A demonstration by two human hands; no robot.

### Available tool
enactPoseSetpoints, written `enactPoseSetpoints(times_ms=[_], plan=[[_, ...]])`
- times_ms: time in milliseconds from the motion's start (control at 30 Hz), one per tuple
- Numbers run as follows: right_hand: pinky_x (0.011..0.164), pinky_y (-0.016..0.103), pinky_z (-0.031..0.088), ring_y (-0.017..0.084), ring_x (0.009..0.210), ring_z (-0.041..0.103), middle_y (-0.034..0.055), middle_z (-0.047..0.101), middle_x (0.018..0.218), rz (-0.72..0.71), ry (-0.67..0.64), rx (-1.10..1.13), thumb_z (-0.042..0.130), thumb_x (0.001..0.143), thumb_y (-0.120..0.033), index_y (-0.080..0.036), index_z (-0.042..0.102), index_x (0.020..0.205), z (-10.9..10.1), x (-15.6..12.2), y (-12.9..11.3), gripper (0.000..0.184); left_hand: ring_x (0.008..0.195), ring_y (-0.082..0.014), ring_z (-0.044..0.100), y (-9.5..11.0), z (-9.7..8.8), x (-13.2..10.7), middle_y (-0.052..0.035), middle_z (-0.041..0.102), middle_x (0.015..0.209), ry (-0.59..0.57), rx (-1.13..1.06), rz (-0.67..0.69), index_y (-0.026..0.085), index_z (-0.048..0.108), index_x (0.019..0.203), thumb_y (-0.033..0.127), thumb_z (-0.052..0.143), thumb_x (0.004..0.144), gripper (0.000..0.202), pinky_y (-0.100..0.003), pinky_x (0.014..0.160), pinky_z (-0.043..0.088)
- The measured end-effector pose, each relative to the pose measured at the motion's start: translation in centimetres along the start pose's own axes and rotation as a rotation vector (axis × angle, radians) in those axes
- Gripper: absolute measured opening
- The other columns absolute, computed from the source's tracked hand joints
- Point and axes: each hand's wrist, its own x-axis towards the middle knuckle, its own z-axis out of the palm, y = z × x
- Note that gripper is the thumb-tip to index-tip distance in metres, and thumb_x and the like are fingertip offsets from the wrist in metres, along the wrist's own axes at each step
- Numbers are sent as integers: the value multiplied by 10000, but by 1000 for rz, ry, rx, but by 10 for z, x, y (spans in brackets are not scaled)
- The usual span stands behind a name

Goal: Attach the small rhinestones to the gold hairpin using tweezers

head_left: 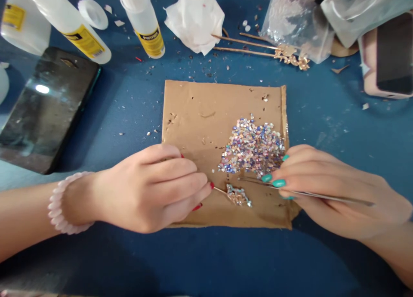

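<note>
My left hand (pixel 164 189) is closed on the thin stem of a gold hairpin (pixel 238 195), whose ornamental end carries pale blue stones. That end lies over the lower part of a brown cardboard sheet (pixel 193 112). Pinched in my right hand (pixel 329 185) is a pair of metal tweezers (pixel 322 196). The tweezers' tips point left, between the hairpin's ornament and a heap of small glittering rhinestones (pixel 254 146). Whether a stone sits between the tips is too small to tell.
White glue bottles (pixel 150 38) with yellow labels stand at the back left, near a dark phone (pixel 48 107). Behind the cardboard lie a crumpled white tissue (pixel 196 19), more gold hairpins (pixel 287 56) and a clear plastic bag (pixel 297 26). Another phone (pixel 393 56) rests at the far right.
</note>
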Motion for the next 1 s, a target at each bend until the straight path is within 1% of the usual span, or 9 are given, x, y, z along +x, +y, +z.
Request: enactPoseSetpoints(times_ms=[100,233,333,400,500,600,800,900,1000], plan=[[731,342,626,172,747,733,37,780,856,-24,-8,-27,648,894,-87,-220,716,1026,0,1,-1,200,795,-109,694,0,-1,1,43,787,904,6,-5,-9,183,744,948,154,488,1072,286,-314,775,505],[691,382,629,197,725,737,34,784,854,-24,-16,-43,614,922,-117,-256,714,1096,-3,2,-2,244,785,-111,701,-1,0,0,37,789,904,11,-3,0,184,747,951,166,513,1062,259,-306,782,530],[686,386,636,209,734,749,27,789,865,-29,-53,-39,651,886,-89,-271,711,1123,-6,4,-2,305,797,-110,708,-1,0,-1,34,792,917,-2,-6,-6,185,745,996,172,525,1057,229,-307,802,548],[703,382,641,209,752,754,33,791,872,-31,-69,-44,672,856,-58,-251,710,1109,-7,4,-2,320,807,-109,712,-1,0,-2,37,796,923,-10,-7,-14,187,742,1016,172,518,1059,228,-309,811,555],[712,371,640,199,756,751,55,787,853,-50,-52,-52,678,836,-25,-198,702,1060,-7,3,-4,285,806,-108,715,-1,0,-2,42,798,923,-6,-12,-18,193,739,1025,177,516,1057,225,-308,805,565],[706,360,634,181,749,744,62,787,848,-60,-50,-41,663,856,-24,-178,685,1042,-7,2,-6,242,784,-98,714,-2,0,0,49,796,917,4,-25,-36,200,736,1030,182,526,1054,212,-292,795,569],[766,355,660,193,801,777,63,811,913,-55,-159,25,648,876,-64,-193,679,1061,-10,3,-7,227,776,-97,715,-2,0,1,68,791,889,7,-40,-48,230,730,1012,194,498,1065,241,-276,775,564],[784,330,661,175,810,775,52,814,924,-56,-159,19,658,890,-82,-205,679,1050,-9,2,-6,203,793,-104,706,-1,2,-1,62,789,918,1,-59,-49,235,732,987,196,501,1063,246,-287,784,553],[789,347,656,179,818,771,64,811,914,-61,-146,9,640,903,-84,-195,674,1053,-7,1,-5,189,818,-112,692,0,4,-3,45,779,931,23,-74,-78,207,728,1001,183,495,1065,242,-310,819,529]])
